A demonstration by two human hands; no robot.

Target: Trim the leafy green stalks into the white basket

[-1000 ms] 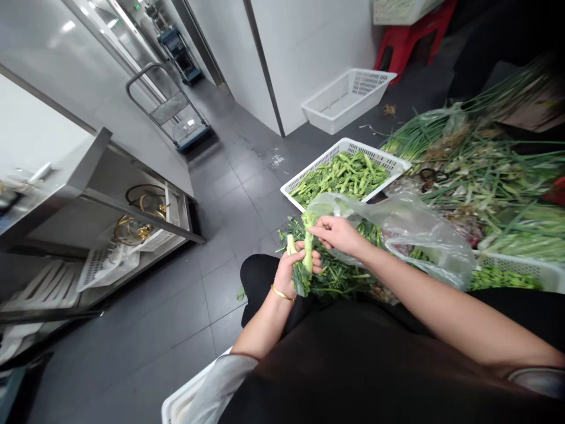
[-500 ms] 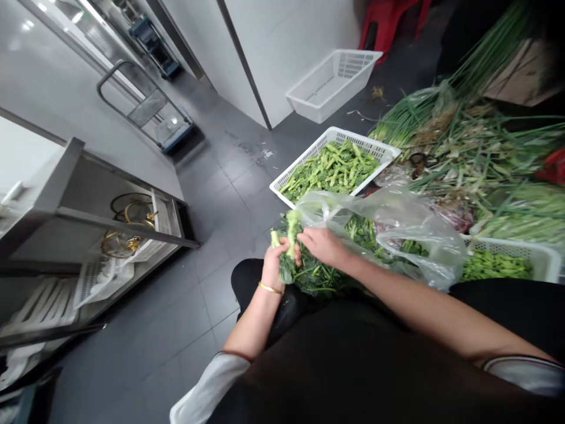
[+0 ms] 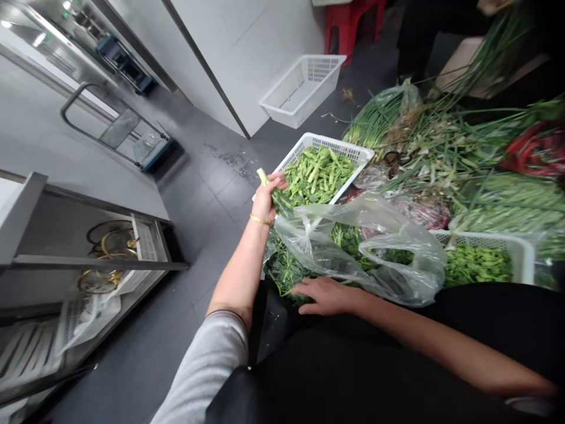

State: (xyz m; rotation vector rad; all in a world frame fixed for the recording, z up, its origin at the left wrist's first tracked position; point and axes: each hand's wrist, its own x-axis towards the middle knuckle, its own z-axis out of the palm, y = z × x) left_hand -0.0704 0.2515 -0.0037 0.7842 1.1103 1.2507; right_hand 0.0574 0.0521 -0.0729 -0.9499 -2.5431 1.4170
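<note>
My left hand (image 3: 266,198) holds a green vegetable stalk (image 3: 281,201), its pale cut end pointing up, at the near left corner of a white basket (image 3: 365,154) filled with green stems (image 3: 318,176). Lower down, my right hand (image 3: 324,295) rests with fingers apart on a heap of dark leafy greens (image 3: 282,268); I see nothing held in it. A clear plastic bag (image 3: 397,227) lies over more greens, beside my right hand and forearm.
A white crate (image 3: 300,88) stands by the wall, near a red stool (image 3: 346,26). Spring onions (image 3: 441,138) and another basket (image 3: 525,259) of cut greens lie at right. Left are a metal shelf (image 3: 97,265) and a trolley (image 3: 152,154). Another person's dark-clothed legs show upper right.
My left hand has moved up and forward to the basket with a stalk. My right hand has left the stalks and dropped onto the leafy heap. The view has shifted right.
</note>
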